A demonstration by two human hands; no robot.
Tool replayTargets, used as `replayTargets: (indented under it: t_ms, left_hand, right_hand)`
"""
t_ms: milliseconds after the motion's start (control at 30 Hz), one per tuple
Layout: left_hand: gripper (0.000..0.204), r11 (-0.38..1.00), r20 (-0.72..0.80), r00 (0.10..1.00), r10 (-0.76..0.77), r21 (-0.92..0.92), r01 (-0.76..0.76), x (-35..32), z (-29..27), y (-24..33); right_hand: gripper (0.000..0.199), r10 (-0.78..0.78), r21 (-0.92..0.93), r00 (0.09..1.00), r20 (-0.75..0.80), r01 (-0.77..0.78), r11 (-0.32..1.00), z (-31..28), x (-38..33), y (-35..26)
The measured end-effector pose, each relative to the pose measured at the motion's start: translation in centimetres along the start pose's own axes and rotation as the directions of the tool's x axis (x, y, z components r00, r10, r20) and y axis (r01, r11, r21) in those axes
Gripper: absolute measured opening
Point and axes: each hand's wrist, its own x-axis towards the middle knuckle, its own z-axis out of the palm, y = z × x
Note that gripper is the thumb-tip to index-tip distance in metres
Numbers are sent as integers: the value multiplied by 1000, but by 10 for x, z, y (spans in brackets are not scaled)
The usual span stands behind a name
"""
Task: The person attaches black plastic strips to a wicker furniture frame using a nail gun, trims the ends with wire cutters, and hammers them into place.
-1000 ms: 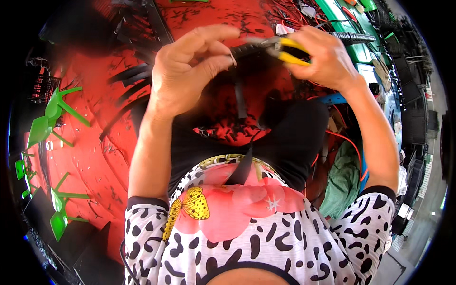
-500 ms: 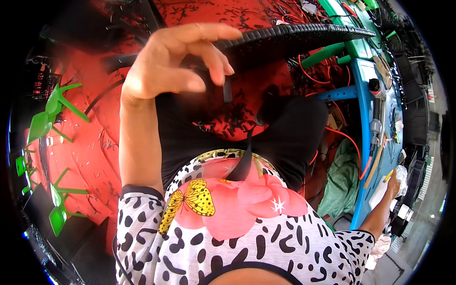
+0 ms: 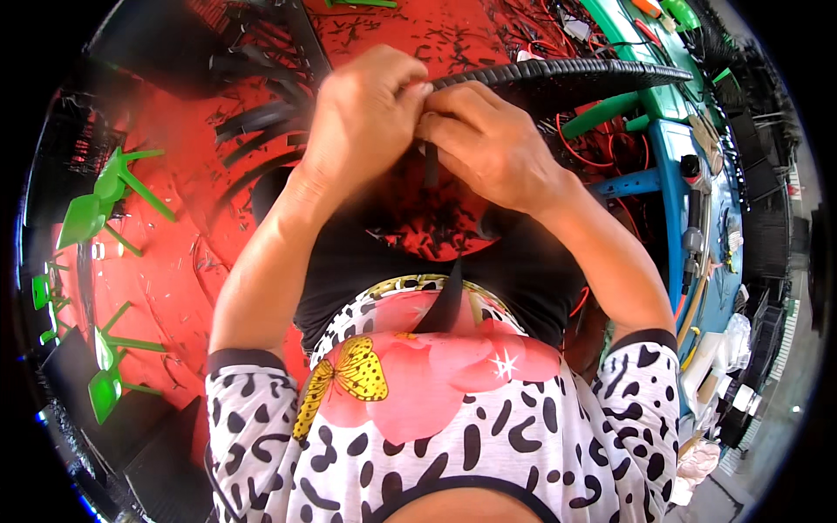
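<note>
A dark woven panel (image 3: 575, 84) with a wrapped black rim runs rightward from my fingers, at knee height or above. My left hand (image 3: 364, 118) is closed at the left end of that rim, thumb and fingertips pressed together. Close against it, my right hand (image 3: 497, 150) is also closed, its fingertips pinching at the same spot. Whatever lies between the fingertips is hidden. Just below them hangs a short black strip (image 3: 431, 166).
Long black strips (image 3: 261, 122) lie to the left, over a red floor (image 3: 183, 288) strewn with black offcuts. Upturned green stools (image 3: 83, 218) stand at far left. At right is a blue table (image 3: 719, 235) with a power tool (image 3: 691, 240); a green one (image 3: 654, 52) stands beyond.
My right hand has come from the table on the right to the panel's left end. My left hand, loosely curled with a gap before, has closed its fingers there.
</note>
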Motion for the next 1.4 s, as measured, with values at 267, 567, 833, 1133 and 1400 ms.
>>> replayTargets:
  t_ms: [267, 567, 833, 1133, 1400]
  left_hand:
    - [8, 926, 268, 954, 135, 307, -218, -7, -14, 11]
    - [20, 970, 75, 990, 120, 205, -133, -13, -3, 5]
    - [19, 951, 10, 986, 165, 263, -162, -17, 7, 4]
    - [20, 940, -6, 988, 154, 308, -144, -25, 5, 7]
    - [23, 944, -54, 975, 217, 265, -195, -18, 7, 6]
  right_hand:
    - [5, 412, 525, 868, -277, -222, 821, 20, 3, -12]
    - [29, 727, 828, 685, -47, -381, 412, 12, 18, -22]
    - [26, 644, 791, 765, 30, -412, 453, -26, 23, -31]
    - [34, 601, 441, 793, 102, -578, 687, -10, 94, 1]
    - [28, 434, 72, 876, 213, -457, 887, 49, 92, 73]
